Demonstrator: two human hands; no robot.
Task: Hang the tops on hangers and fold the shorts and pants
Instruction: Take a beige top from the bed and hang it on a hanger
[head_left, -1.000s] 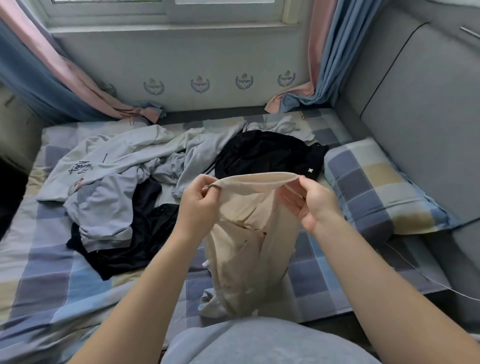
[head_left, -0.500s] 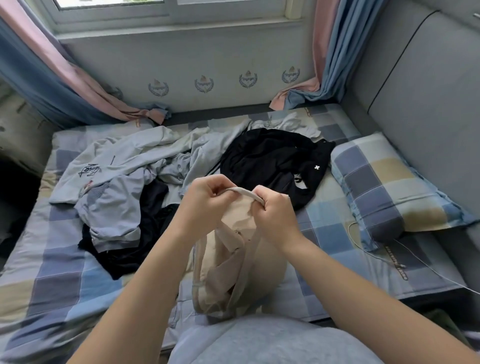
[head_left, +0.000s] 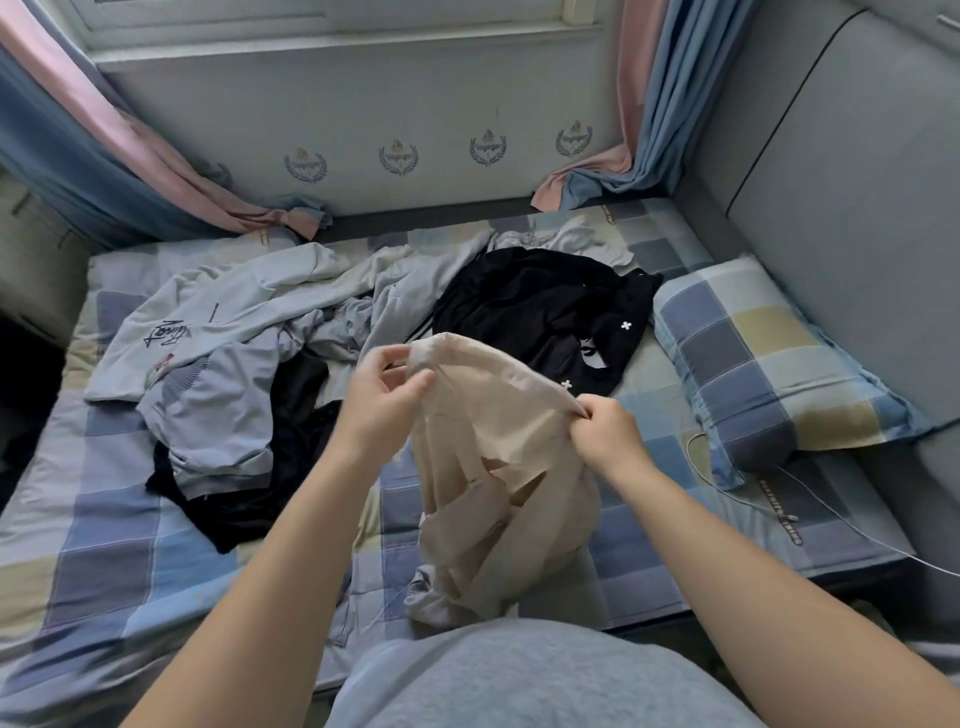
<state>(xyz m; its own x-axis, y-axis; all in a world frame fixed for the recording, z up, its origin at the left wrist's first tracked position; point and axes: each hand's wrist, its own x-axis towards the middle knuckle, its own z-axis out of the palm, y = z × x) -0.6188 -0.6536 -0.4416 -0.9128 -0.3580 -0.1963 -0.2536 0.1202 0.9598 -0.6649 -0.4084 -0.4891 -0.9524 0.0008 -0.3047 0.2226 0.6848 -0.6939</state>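
A beige garment (head_left: 498, 467) hangs crumpled between my hands above the bed's front edge. My left hand (head_left: 382, 400) pinches its upper hem at the left. At the right end of that hem my right hand (head_left: 605, 434) grips the cloth in curled fingers. Its lower part rests bunched on the checked bedsheet (head_left: 104, 545). Behind it lie light grey tops (head_left: 218, 332) in a heap, with a black garment (head_left: 545, 306) at the right and another black piece (head_left: 270, 467) under the grey ones.
A checked pillow (head_left: 769, 364) lies at the right against the grey padded wall. A thin white cable (head_left: 810, 499) runs across the sheet below the pillow. Pink and blue curtains (head_left: 104, 166) hang at both back corners under the window.
My hands had come together on the hem half a second ago; now they are spread apart again, the hem stretched slanting between them. The view has tipped slightly.
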